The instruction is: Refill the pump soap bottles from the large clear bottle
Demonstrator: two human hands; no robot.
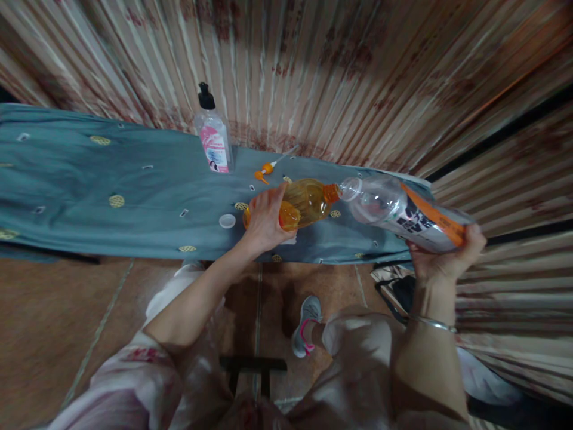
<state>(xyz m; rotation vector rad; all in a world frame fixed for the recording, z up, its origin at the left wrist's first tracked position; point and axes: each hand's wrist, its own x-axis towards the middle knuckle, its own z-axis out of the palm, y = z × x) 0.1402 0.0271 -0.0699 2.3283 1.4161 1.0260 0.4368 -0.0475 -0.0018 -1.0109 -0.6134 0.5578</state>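
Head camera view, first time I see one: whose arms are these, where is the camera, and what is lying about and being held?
The single picture comes from a camera worn on a person's head, looking down at their own bare arms. The left hand grips an orange bottle lying sideways. The right hand holds a clear bottle, its mouth against the orange one's neck. On the blue cloth sit a pump bottle, a white cap and an orange spout.
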